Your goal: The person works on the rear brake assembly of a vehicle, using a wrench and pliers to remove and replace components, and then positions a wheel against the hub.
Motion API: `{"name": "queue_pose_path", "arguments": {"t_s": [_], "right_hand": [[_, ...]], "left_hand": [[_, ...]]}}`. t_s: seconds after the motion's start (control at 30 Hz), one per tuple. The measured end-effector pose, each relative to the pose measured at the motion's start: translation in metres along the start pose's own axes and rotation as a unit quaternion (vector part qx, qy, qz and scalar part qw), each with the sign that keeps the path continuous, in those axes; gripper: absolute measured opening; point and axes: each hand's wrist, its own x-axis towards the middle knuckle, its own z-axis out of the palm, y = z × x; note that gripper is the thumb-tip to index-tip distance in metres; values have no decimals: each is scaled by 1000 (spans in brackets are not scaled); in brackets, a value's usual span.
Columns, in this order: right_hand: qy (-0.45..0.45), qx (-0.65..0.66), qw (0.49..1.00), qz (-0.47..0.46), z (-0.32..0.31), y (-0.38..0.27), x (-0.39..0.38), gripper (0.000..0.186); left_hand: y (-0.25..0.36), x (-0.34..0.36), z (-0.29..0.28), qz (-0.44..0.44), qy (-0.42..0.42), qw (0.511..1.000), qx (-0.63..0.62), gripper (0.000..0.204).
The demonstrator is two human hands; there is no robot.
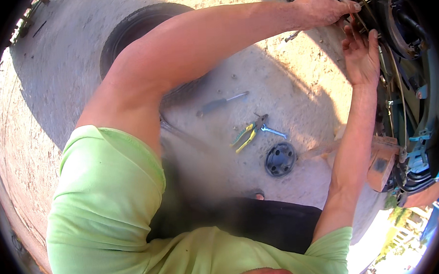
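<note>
At the upper right, my left hand [322, 5] is closed around a silver wrench [292, 36]. Its fingers press in at the underside parts of a vehicle [386, 78]. Just below it, my right hand [362, 65] reaches up with the palm showing and fingers apart, the thumb against the vehicle's edge. Some of its fingertips go in among the rods and cables, where their contact is hidden. Both arms stretch out from light green sleeves.
On the dusty ground lie a screwdriver [222, 103], yellow-handled pliers [250, 133], a small open-end wrench [274, 131] and a black round cover with holes [280, 159]. A tyre [113, 43] lies behind my left arm. A wooden block [381, 168] stands beside the vehicle.
</note>
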Motion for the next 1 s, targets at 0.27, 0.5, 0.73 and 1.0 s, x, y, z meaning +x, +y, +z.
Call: {"name": "queue_pose_path", "arguments": {"t_s": [0.27,0.5,0.73,1.0], "right_hand": [[-92,88,991,-34,-7,6,1,65],[-67,30,995,-71,-15,5,7,60],[-69,52,993,-83,6,10,5,53],[-24,27,994,-104,-5,7,3,42]], "left_hand": [[-5,-2,-18,35,5,997,-72,28],[-6,5,-12,64,-21,987,-143,26],[-9,10,-12,36,-60,985,-158,27],[1,9,-16,-39,-77,988,-128,29]]}}
